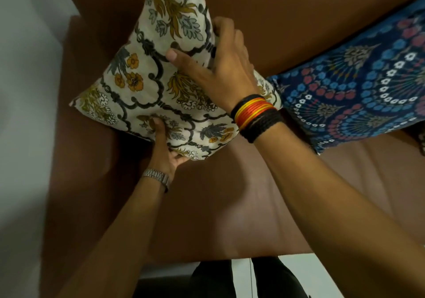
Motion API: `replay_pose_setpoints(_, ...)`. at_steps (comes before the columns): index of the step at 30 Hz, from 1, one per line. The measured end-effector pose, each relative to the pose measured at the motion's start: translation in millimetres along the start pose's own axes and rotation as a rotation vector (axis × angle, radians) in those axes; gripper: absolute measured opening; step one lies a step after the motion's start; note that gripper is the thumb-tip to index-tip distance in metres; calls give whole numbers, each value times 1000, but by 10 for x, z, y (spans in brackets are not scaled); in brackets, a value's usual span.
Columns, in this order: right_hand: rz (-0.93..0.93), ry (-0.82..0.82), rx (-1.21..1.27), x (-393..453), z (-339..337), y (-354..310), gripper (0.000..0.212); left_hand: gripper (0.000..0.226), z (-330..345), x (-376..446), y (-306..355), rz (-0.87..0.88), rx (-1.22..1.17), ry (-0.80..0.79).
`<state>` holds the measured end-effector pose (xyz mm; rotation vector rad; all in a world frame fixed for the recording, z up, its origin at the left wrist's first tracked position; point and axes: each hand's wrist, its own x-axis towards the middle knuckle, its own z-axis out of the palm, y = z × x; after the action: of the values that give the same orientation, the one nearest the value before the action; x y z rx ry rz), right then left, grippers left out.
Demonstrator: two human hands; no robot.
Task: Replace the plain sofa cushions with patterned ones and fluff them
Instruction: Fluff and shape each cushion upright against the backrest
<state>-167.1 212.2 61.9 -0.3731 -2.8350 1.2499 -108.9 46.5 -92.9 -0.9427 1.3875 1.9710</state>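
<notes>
Metal watch [156, 176], black-orange wristbands [255, 116], dark trousers [213, 279]

cream floral cushion [161, 72], blue floral cushion [358, 86]

Brown sofa [218, 205], pale wall [23, 90]

Arms outstretched — left hand [166, 154] low, gripping; right hand [226, 67] high, fingers curled.
</notes>
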Motion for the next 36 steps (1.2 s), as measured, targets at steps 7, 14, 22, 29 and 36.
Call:
replay_pose_setpoints(7, -39, 4, -72, 3, 32, -62, 95, 110, 8, 63, -14, -42, -63, -20)
replay_pose_setpoints(14, -30, -33, -55, 77, 46, -8, 96, 158, 151, -3, 43, -14, -138, 41)
replay_pose_setpoints(22, -90, -21, 7, -228, -46, 318, 96, 106, -77, -185, -75, 89, 127, 146)
replay_pose_setpoints(29, -9, -240, 91, -1800, -645, 1608, 70, 69, -187, -873, -405, 424, 471, 367)
replay_pose_setpoints(36, 2, -23, 11, -1959, -1798, 2348, 71, 61, 964, -1064, -1051, 294, 193, 397)
